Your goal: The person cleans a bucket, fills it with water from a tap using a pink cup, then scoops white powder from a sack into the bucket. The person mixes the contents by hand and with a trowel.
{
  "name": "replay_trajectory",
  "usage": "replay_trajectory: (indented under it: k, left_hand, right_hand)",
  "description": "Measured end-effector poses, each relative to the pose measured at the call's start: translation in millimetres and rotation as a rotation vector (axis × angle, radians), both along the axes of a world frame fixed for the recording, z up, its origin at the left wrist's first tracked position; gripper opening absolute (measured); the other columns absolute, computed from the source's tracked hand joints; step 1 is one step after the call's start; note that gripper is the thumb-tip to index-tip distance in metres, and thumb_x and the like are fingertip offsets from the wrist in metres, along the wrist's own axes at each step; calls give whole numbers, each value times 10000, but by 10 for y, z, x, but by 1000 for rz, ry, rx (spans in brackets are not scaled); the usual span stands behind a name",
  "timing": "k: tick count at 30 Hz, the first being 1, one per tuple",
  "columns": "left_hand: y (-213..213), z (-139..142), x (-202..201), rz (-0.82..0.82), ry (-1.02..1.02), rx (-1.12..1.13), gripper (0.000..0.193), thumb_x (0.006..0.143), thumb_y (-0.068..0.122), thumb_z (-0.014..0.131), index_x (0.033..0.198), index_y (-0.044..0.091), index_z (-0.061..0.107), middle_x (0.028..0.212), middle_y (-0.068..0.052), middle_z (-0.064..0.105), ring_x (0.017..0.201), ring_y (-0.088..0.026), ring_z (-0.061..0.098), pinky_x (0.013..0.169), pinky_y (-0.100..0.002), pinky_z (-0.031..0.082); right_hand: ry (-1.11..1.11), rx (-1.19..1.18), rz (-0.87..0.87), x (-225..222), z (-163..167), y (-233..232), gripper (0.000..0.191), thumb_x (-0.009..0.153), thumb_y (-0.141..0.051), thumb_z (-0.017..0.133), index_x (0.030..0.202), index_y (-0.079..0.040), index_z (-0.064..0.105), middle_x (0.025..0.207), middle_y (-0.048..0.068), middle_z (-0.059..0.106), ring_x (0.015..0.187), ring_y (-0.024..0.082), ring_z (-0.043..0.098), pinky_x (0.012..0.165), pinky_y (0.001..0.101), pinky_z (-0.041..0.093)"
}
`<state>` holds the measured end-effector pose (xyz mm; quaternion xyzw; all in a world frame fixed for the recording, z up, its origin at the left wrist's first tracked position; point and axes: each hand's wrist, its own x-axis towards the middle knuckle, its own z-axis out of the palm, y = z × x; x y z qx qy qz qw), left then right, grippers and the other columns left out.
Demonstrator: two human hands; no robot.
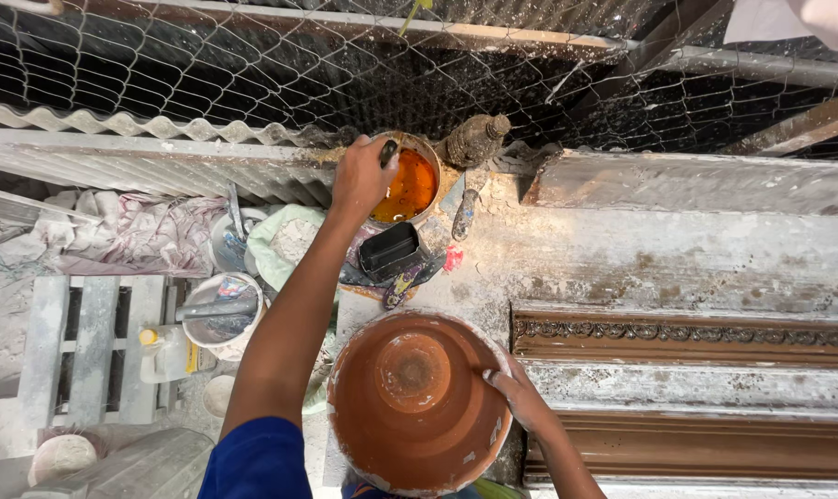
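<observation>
the large terracotta-coloured bucket [414, 397] sits low in the middle of the view, empty, its inside stained orange-brown; the right hand [520, 399] grips its right rim, fingers curled over the edge; the left hand [361, 177] reaches up to a small tin of orange liquid [408, 185] by the wire mesh fence [252, 74], closed around a dark handle [388, 152] dipping into it — what tool it belongs to cannot be told; a black tray [388, 249] lies just below the tin; carved brown moulding [687, 331] runs to the right; a white paint pail [223, 314] stands at left.
</observation>
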<state>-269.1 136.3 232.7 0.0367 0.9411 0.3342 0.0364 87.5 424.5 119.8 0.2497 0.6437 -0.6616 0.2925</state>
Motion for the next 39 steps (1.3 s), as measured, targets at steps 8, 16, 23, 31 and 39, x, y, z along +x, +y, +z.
replay_trajectory:
  k: [8, 16, 23, 31, 39]
  left_hand:
    - [-272, -109, 223, 48, 184, 380, 279, 964, 160, 737, 1236, 95, 731, 1058, -86, 765, 876, -173, 729, 813, -345, 589]
    - [-1000, 341, 1522, 377, 272, 1435, 578, 950, 119, 618, 1478, 105, 382, 1198, -68, 663, 1057, -180, 661, 911, -435, 590]
    - [-1101, 792, 3767, 121, -86, 971, 577, 951, 144, 698, 1505, 49, 566, 950, -56, 684, 805, -138, 610, 712, -322, 506]
    - [-244, -961, 3474, 639, -13, 162, 326, 821, 293, 836, 1005, 33, 767, 876, -123, 763, 798, -192, 698, 738, -362, 566]
    - [-423, -1140, 3660, 546, 70, 2, 299, 764, 263, 766, 955, 34, 747, 833, -161, 731, 797, -279, 702, 739, -431, 569]
  right_hand:
    - [-1, 18, 145, -140, -239, 201, 744, 957, -289, 576, 1584, -6, 294, 1489, 296, 486, 1316, 348, 490, 1100, 433, 405]
    - [77, 94, 458, -253, 275, -148, 677, 905, -241, 563, 1503, 39, 415, 1409, 214, 620, 1295, 311, 571, 1131, 374, 426]
    - [609, 153, 606, -346, 1078, -735, 881, 846, -58, 488, 1643, -107, 116, 1616, 212, 316, 1495, 342, 299, 1198, 399, 251]
    - [935, 339, 854, -144, 978, -1065, 947, 820, 19, 577, 1627, -153, 110, 1696, 222, 75, 1508, 441, 249, 1205, 426, 322]
    - [867, 276, 875, -114, 819, -912, 998, 798, 80, 558, 1620, -93, 20, 1702, 225, 38, 1537, 450, 166, 1231, 461, 203]
